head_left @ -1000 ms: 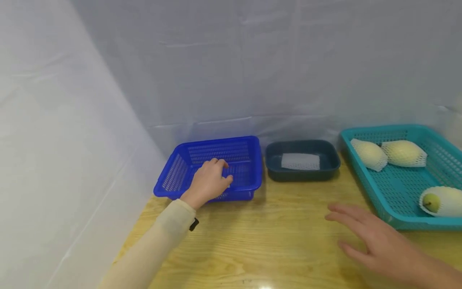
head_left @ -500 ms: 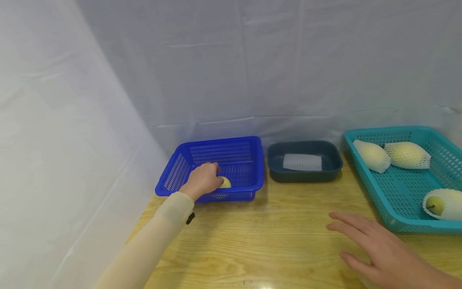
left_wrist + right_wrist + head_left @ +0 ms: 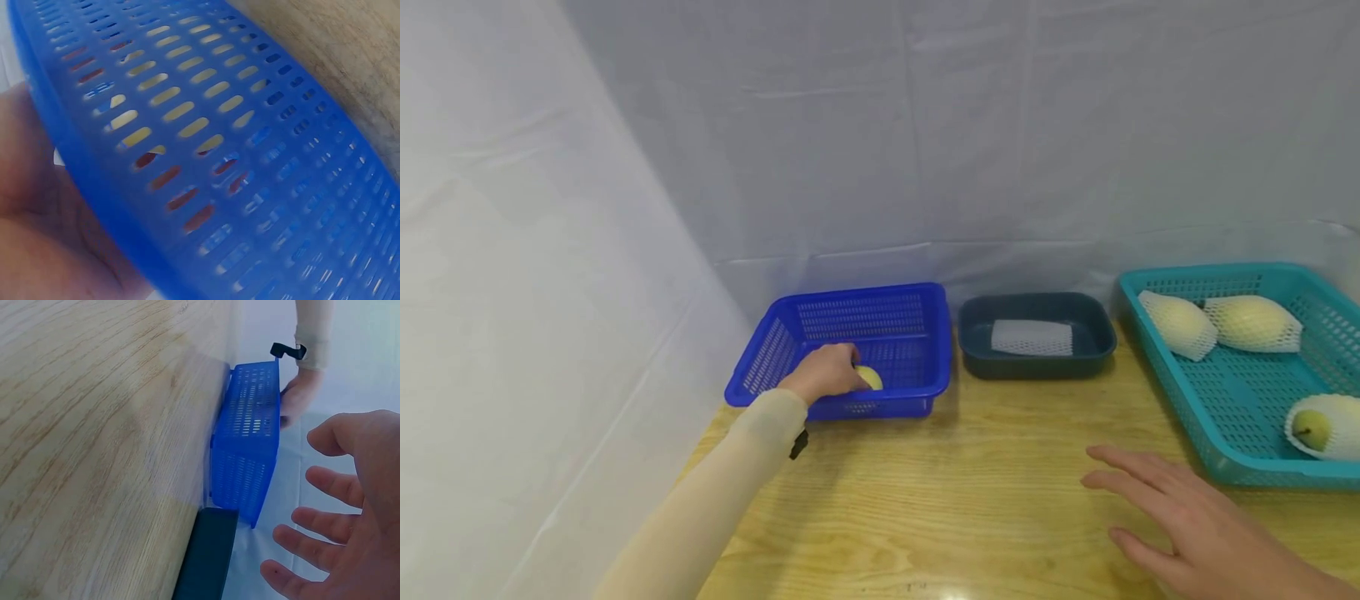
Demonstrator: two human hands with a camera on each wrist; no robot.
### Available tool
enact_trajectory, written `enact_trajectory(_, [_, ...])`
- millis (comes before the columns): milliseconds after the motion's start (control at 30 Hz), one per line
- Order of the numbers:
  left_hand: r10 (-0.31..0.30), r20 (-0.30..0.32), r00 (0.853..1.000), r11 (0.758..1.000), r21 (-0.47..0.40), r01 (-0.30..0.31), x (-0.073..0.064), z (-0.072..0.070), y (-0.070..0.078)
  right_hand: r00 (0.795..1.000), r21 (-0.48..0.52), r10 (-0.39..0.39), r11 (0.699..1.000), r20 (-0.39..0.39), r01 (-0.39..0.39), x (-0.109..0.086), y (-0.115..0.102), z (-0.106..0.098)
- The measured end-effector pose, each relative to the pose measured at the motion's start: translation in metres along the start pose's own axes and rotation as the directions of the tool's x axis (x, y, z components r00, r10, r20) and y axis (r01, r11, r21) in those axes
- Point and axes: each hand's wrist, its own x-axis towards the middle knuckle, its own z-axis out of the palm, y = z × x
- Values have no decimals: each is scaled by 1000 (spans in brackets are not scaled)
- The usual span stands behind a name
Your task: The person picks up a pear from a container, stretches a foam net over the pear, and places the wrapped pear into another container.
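In the head view my left hand (image 3: 827,369) reaches over the near rim of a blue slotted basket (image 3: 880,406). Its fingers grip a yellow pear (image 3: 870,379), of which only part shows. The left wrist view has the palm (image 3: 56,212) outside the basket wall (image 3: 294,206); through the slots I see yellow fruit (image 3: 179,110) with fingertips on either side of it. My right hand (image 3: 1187,508) hovers over the table at lower right, fingers spread and holding nothing. In the right wrist view that hand (image 3: 350,519) has its fingers loosely bent.
A dark green tray (image 3: 1037,367) beside the blue basket holds a white foam net sleeve (image 3: 1032,337). At right, a teal basket (image 3: 1240,396) contains pears in foam nets, including one (image 3: 1255,323) at the back. White sheeting (image 3: 880,150) stands behind the wooden table (image 3: 955,492).
My left hand has lowered into the blue basket and closed its fingers around the pear, which has come into view. The right hand stays nearly still; the view shifts slightly.
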Motion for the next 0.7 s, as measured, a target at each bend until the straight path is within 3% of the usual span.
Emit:
enact_trajectory(133, [-6, 26, 1000, 1000, -19, 6, 3, 2, -1, 1000, 3, 6, 1000, -4, -5, -2, -1, 0])
enact_trajectory(467, [11, 94, 996, 999, -44, -7, 12, 2, -6, 993, 38, 80, 996, 90, -84, 1, 0, 0])
enact_trajectory(700, [17, 120, 993, 999, -52, -10, 17, 4, -7, 992, 61, 79, 994, 96, -85, -1, 4, 1])
